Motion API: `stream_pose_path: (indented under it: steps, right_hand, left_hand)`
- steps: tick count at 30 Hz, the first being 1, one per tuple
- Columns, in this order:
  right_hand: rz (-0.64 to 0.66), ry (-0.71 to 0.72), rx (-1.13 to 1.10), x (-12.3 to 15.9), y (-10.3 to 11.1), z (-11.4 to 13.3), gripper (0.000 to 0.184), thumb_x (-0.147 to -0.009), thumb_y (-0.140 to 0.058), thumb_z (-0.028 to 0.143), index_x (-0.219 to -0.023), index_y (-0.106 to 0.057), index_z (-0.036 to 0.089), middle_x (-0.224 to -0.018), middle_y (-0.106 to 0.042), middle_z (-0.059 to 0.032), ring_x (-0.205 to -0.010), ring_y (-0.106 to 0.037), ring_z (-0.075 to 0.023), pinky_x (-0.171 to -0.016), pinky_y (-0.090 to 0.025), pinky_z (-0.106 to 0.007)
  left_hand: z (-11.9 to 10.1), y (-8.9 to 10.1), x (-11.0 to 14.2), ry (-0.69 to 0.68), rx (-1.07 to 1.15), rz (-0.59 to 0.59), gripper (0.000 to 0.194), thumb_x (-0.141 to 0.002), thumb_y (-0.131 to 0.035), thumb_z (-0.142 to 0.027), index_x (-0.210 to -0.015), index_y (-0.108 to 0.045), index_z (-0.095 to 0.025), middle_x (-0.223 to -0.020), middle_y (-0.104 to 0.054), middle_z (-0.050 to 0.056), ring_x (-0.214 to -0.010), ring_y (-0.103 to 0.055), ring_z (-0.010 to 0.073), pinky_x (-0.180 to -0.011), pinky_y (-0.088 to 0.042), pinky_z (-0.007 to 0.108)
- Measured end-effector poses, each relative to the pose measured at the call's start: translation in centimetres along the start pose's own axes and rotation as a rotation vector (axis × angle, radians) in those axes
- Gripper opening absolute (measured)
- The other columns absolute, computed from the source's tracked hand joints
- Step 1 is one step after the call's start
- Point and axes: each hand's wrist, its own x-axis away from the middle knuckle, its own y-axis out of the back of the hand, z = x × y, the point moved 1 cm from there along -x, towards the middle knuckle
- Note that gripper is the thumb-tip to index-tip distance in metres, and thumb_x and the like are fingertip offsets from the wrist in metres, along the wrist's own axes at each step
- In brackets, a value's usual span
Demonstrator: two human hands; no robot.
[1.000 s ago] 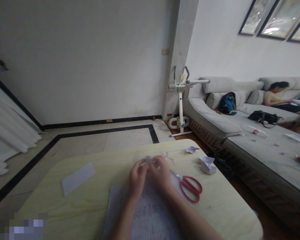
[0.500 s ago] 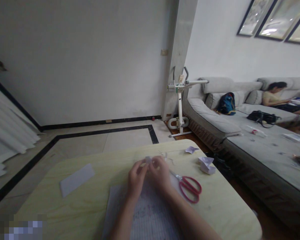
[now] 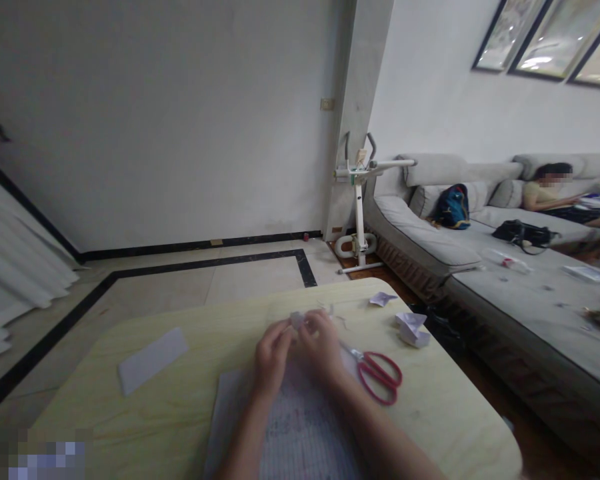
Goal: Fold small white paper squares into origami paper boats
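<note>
Between the fingertips of my left hand (image 3: 273, 355) and my right hand (image 3: 321, 343) is a small pale piece of paper (image 3: 297, 320). Both hands are closed in a pinch on it, above the far part of the table. Its folds are too small to make out. Beneath my forearms lies a lined sheet with handwriting (image 3: 300, 427). Red-handled scissors (image 3: 380, 377) rest just right of my right hand, their blades partly hidden behind it. Thin paper scraps (image 3: 337, 313) lie beyond my right fingers.
On the pale wooden table (image 3: 180, 427), a folded paper strip (image 3: 153, 360) lies at left. Two folded paper pieces, a smaller one (image 3: 383, 299) and a larger one (image 3: 413, 330), sit near the right edge. A grey sofa (image 3: 520, 320) with a seated person (image 3: 555, 197) stands at right.
Very little differs. The small paper between my fingers is tilted slightly differently, and my hands stay in nearly the same place. The view has shifted a touch.
</note>
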Motion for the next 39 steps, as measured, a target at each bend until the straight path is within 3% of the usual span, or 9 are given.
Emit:
stream_pose_path:
  steps: [19,31,39]
  right_hand:
    - [-0.002,-0.03,-0.064,-0.1,-0.23,-0.4,0.008,-0.074,-0.053,0.013,-0.07,-0.058,0.017,-0.075,-0.056,-0.0025,-0.066,-0.05,-0.0133,-0.058,-0.042,-0.023]
    - [0.03,-0.075,-0.098,-0.07,-0.46,-0.73,0.006,-0.075,-0.056,0.014,-0.073,-0.062,0.017,-0.077,-0.059,-0.0032,-0.067,-0.053,-0.0137,-0.058,-0.043,-0.023]
    - [0.027,-0.062,-0.069,-0.06,-0.42,-0.52,0.008,-0.075,-0.056,0.012,-0.073,-0.061,0.017,-0.077,-0.058,-0.0021,-0.068,-0.053,-0.0133,-0.059,-0.044,-0.023]
  left_hand:
    - [0.7,0.38,-0.17,0.013,-0.011,-0.065,0.034,-0.078,-0.053,-0.034,-0.102,-0.067,-0.014,-0.082,-0.069,0.007,-0.073,-0.064,0.0193,-0.067,-0.049,0.029]
    - [0.82,0.28,-0.27,-0.058,-0.049,-0.072,0.027,-0.078,-0.051,-0.028,-0.096,-0.068,-0.016,-0.099,-0.067,0.009,-0.09,-0.062,0.0215,-0.075,-0.049,0.03]
    - [0.2,0.34,-0.24,-0.039,-0.027,-0.055,0.03,-0.076,-0.052,-0.032,-0.093,-0.069,-0.014,-0.095,-0.066,0.008,-0.072,-0.06,0.0172,-0.065,-0.048,0.028]
